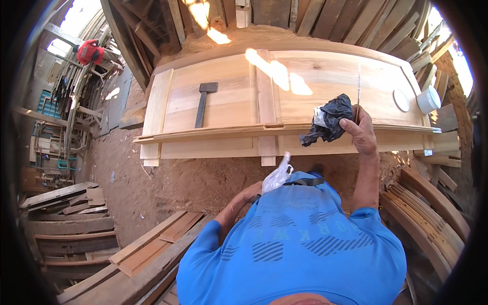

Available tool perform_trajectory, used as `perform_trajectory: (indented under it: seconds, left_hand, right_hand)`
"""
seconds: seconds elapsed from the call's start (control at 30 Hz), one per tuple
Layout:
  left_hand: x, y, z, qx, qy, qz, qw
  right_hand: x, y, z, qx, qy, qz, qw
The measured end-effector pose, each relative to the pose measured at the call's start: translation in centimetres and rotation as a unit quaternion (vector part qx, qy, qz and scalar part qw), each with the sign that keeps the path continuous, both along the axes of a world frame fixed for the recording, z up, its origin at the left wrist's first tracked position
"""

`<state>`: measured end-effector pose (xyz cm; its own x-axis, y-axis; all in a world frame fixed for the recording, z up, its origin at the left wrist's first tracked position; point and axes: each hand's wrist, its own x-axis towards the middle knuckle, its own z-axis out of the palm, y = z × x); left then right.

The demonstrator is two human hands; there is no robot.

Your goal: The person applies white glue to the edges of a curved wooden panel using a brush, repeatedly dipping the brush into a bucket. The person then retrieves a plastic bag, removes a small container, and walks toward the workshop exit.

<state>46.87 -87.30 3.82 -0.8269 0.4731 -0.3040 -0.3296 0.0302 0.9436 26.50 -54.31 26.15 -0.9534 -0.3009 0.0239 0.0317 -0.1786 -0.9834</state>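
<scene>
Lying across the work area – a large panelled wooden door (pixel 284 101), pale and unfinished, reaching from the left stile to the right corner beside the stacked curved timber. Looking heavy and stiff; probably best lifted by its long edges, not by the thin raised moulding along the near edge.

Resting on the left panel, well apart from both hands – a dark mallet (pixel 202 104), handle pointing toward the near edge.

Standing at the far right corner of the door – a white tub (pixel 428 99), with its round white lid (pixel 401 100) lying flat just beside it. Contents of the tub not showing from here.

Gripping a crumpled black plastic bag (pixel 330 121) over the near edge of the right panel – the right hand (pixel 360 133), fingers closed around it, a pale wad showing inside the folds and a thin stick-like tool (pixel 358 94) rising past the fingers. Bag looking light, soft and slippery, likely to slide unless bunched tight.

Holding close to the chest, closed on a whitish crumpled plastic bag (pixel 277 175) – the left hand (pixel 251 192). Equally light and limp, by the look of it.
</scene>
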Motion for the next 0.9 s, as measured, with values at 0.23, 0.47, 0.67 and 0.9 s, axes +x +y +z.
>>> perform_trajectory:
  seconds: [0.23, 0.47, 0.67, 0.9]
  left_hand:
    - [2.4, -0.6, 4.3, 0.106, -0.167, 0.055, 0.979]
    - [-1.0, -0.5, 0.1, 0.135, -0.157, 0.308, 0.929]
    - [-2.5, 0.9, 0.9, 0.217, -0.036, 0.54, 0.812]
    - [5.9, 4.2, -2.6, -0.311, -0.212, 0.137, 0.916]
  right_hand:
    - [-0.3, -1.4, -0.8, 0.045, 0.008, -0.001, 0.999]
    - [-1.2, -4.4, -1.2, 0.052, 0.027, 0.053, 0.997]
    - [-2.1, -5.6, -1.2, 0.063, 0.025, 0.077, 0.995]
    - [-3.7, -8.4, -1.4, 0.062, 0.034, 0.148, 0.986]
